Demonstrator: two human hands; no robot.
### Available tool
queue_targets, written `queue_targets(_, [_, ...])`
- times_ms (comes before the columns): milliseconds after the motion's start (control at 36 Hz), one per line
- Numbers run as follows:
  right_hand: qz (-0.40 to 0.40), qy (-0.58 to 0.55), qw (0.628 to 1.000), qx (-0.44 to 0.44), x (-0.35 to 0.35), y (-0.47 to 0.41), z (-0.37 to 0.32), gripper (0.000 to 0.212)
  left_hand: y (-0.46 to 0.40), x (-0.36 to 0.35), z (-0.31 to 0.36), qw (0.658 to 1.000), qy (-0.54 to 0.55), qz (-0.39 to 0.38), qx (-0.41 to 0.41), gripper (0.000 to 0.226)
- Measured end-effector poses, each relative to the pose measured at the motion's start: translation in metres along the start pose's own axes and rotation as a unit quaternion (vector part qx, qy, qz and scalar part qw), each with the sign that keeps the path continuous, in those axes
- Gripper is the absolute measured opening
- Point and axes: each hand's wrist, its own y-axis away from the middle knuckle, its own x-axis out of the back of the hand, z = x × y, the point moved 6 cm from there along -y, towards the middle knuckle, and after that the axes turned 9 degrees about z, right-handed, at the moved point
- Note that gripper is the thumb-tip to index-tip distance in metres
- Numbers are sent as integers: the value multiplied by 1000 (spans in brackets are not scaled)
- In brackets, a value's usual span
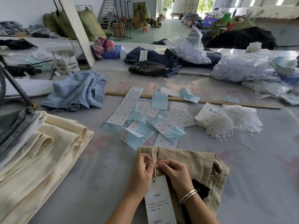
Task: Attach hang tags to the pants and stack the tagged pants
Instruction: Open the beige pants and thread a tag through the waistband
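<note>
Folded khaki pants [205, 167] lie at the near edge of the table. My left hand [143, 170] and my right hand [175, 172] meet over the waistband, both pinching the white string [155, 172] of a white hang tag [159, 201]. The tag hangs below the string between my wrists, printed side up. To the left sits a stack of cream pants [48, 152] with grey denim on top.
Sticker sheets and blue backing papers [145, 117] are spread in the middle. A bundle of white tag strings [221, 125] lies at right, bags of strings [242, 67] behind. Light blue jeans [77, 91] and dark jeans [148, 65] lie farther back. A wooden ruler [210, 101] crosses the table.
</note>
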Motion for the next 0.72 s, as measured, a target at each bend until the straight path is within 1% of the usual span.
queue_targets(167, [-1, 8, 1000, 11, -2, 1, -1, 6, 0, -1, -2, 1000, -13, 5, -10, 13])
queue_targets(306, [26, -15, 1000, 7, 0, 1, -1, 5, -1, 1, -3, 1000, -10, 19, -7, 15])
queue_targets(722, [24, -6, 1000, 10, 0, 2, -1, 5, -2, 0, -3, 999, -34, 35, -23, 17])
